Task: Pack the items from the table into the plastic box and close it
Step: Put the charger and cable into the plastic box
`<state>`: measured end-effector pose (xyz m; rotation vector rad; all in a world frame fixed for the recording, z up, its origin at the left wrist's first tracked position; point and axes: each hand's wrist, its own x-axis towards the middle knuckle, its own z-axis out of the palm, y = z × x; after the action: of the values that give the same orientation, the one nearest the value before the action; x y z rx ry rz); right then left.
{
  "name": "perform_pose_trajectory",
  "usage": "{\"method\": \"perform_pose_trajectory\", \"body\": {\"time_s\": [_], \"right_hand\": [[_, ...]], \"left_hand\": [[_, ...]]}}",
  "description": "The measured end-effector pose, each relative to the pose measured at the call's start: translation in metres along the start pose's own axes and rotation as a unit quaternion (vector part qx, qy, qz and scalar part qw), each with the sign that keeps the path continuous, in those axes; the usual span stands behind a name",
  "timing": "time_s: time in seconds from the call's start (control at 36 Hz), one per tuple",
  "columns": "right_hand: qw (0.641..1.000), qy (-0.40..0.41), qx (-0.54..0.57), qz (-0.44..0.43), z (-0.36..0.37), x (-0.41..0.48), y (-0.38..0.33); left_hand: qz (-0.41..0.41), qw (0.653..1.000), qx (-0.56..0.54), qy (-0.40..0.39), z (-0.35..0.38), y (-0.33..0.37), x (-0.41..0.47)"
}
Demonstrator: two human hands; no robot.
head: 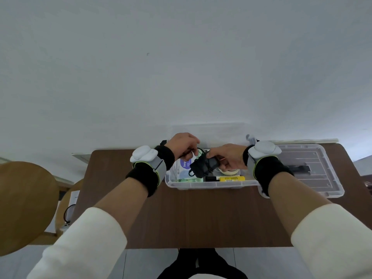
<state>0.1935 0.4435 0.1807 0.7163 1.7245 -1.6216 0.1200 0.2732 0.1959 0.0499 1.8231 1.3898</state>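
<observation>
Between the hands, above the open plastic box, a black corded device is held, body gripped by the right hand, cord pinched by the left hand; packing judged underway, lowering and release called for next.

Open plastic box holds yellow marker, tissue pack; black adapter above it; lid beside

It looks like a plain room in a home or small office: a dark wooden table pushed against a bare white wall, a rounded wooden chair beside it, and a pale tiled floor underneath.
</observation>
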Motion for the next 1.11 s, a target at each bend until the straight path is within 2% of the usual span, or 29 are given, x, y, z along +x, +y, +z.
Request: {"method": "perform_pose_trajectory", "body": {"time_s": [0.14,0.28,0.47,0.69,1.0,1.11], "right_hand": [[0.996,0.068,0.039,-0.031,-0.001,0.006,-0.001],[0.994,0.091,0.028,-0.061,-0.003,0.011,0.000],[0.979,0.143,0.115,-0.092,-0.006,0.016,-0.003],[0.956,0.134,0.229,-0.128,-0.008,0.014,-0.007],[0.945,0.114,0.271,-0.140,-0.009,0.009,-0.007],[0.951,0.077,0.271,-0.125,-0.008,0.010,-0.007]], "left_hand": [[0.012,1.000,0.014,0.008,0.008,0.004,-0.001],[0.014,0.999,0.021,0.022,0.010,0.004,0.002],[0.012,1.000,0.027,-0.006,0.015,0.011,-0.001],[0.002,0.995,0.011,-0.094,0.022,0.002,-0.009],[0.013,0.992,0.038,-0.120,0.011,-0.018,-0.004],[0.005,0.991,0.050,-0.127,0.009,-0.019,-0.003]]}}
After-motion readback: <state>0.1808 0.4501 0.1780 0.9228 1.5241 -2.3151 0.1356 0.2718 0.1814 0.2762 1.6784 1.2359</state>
